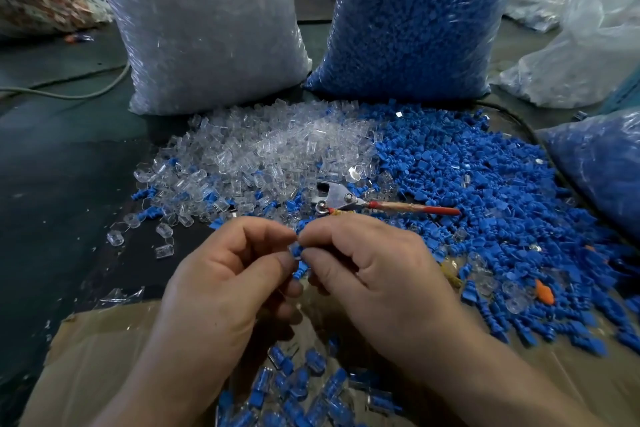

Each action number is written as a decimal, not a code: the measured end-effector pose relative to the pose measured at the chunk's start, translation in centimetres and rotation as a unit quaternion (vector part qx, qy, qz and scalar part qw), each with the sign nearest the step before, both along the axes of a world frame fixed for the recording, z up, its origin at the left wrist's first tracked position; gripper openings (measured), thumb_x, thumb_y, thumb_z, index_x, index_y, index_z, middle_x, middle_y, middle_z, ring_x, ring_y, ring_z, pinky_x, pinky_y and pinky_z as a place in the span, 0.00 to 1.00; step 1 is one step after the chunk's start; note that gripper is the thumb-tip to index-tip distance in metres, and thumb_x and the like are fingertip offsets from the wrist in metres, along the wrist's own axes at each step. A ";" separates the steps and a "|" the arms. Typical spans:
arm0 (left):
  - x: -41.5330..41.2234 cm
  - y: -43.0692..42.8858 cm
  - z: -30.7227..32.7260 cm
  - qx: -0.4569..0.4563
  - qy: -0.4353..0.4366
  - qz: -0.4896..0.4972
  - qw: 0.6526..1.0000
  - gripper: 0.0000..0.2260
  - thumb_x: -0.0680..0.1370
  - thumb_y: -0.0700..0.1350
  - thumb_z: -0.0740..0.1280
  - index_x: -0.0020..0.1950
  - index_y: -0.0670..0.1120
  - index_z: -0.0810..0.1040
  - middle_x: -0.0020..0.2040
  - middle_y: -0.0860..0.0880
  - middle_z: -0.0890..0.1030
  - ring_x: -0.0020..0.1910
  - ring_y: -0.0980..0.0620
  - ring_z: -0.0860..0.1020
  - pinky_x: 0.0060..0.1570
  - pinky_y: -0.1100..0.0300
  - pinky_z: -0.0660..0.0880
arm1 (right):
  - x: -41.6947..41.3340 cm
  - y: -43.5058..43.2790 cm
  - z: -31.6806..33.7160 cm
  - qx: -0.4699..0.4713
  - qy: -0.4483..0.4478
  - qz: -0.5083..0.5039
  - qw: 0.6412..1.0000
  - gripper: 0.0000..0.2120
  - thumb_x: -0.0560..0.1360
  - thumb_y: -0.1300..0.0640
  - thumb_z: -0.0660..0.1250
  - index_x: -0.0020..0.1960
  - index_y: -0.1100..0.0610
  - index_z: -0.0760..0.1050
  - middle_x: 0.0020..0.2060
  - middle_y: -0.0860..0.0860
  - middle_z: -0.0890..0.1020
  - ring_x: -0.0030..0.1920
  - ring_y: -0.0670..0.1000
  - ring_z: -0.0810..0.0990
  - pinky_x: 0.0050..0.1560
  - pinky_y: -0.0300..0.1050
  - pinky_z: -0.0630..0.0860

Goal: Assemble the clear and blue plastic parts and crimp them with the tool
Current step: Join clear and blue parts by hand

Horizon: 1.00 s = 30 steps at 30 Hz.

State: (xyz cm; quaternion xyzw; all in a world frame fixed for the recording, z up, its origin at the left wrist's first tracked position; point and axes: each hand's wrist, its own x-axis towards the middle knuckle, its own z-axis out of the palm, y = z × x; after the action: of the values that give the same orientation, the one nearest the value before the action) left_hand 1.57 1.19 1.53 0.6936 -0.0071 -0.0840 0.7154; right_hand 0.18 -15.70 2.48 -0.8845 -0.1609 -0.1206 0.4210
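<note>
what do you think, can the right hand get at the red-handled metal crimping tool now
Probably yes. The red-handled metal crimping tool lies uncovered on the heaped plastic parts just beyond the right hand. But its fingers and the left hand pinch a small blue plastic part, so it must let go first.

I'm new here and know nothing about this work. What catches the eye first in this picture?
Two tall bags stand at the back, the bag of clear parts left, the bag of blue parts right, with the clear pile and the blue pile spread before them. Up close, the left hand and right hand pinch a small blue part between them; the red-handled tool lies just beyond.
</note>
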 end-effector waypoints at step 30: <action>0.6 0.6 0.0 -0.099 0.084 0.017 0.991 0.07 0.62 0.41 0.72 0.39 0.48 0.83 0.30 0.43 0.78 0.25 0.51 0.75 0.22 0.62 0.73 | 2.7 -4.6 0.2 -0.389 0.097 -0.195 0.895 0.26 0.72 0.35 0.60 0.66 0.44 0.67 0.54 0.48 0.75 0.55 0.54 0.70 0.58 0.54 0.66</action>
State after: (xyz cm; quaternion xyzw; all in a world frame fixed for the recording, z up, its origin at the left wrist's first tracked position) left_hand 2.20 1.83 1.55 0.6101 0.0570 -0.1287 0.7797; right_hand 2.86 -20.28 2.69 -0.9986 0.0224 -0.0419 0.0248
